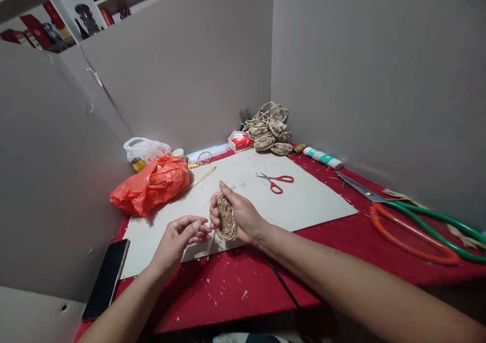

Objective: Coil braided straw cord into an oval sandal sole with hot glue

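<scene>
My right hand [243, 212] is closed around a small oval coil of braided straw rope [227, 220], thumb up along its top edge. The coil is held upright above the near edge of a white board [315, 201]. Just left of it, my left hand [186, 235] has its thumb and fingers drawn together in a pinch. A thin pale strand [211, 241] shows between the two hands; whether the left fingers grip it is too small to make out. Beyond the hands, small red-handled scissors [276, 181] lie partly spread on the board.
A red cloth [228, 292] covers the table. Large shears [410, 214] lie at right and a phone [106, 279] at left. An orange plastic bag [152, 186] sits at the back left. Straw rope coils [269, 130] pile up in the far corner by grey walls.
</scene>
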Tool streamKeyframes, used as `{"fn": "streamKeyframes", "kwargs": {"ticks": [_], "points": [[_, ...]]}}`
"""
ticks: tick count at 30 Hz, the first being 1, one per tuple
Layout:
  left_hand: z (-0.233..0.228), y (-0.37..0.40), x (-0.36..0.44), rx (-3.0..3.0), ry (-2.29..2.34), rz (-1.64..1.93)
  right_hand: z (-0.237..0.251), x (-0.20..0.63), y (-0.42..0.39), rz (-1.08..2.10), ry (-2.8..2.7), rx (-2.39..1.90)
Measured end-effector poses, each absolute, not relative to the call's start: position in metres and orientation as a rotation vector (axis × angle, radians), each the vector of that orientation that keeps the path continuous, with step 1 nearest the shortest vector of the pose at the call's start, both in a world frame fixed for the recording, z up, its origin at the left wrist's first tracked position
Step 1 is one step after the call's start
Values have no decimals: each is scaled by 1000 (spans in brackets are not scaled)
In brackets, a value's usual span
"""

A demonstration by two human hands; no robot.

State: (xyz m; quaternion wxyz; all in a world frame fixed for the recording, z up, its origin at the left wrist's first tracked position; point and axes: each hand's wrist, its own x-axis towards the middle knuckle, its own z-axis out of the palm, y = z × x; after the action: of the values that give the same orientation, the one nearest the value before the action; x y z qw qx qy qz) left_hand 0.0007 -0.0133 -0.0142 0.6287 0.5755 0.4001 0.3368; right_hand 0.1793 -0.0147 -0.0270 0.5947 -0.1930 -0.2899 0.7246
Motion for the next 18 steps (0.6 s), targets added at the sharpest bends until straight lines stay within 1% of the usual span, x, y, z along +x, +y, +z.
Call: {"fn": "streamKeyframes", "kwargs": {"ticks": [5,9,13,18], "points": [[-9,-7,14,1200,889,946,-22,182,-17,1603,-725,-429],[-15,-7,34,1185,870,848,-19,184,-17,1497,-754,-437],[-16,-7,48,1292,826,746,-19,187,-14,1447,-771,-482],[-7,-6,57,1381,813,801,-17,189,-14,1489,-834,-429]]}}
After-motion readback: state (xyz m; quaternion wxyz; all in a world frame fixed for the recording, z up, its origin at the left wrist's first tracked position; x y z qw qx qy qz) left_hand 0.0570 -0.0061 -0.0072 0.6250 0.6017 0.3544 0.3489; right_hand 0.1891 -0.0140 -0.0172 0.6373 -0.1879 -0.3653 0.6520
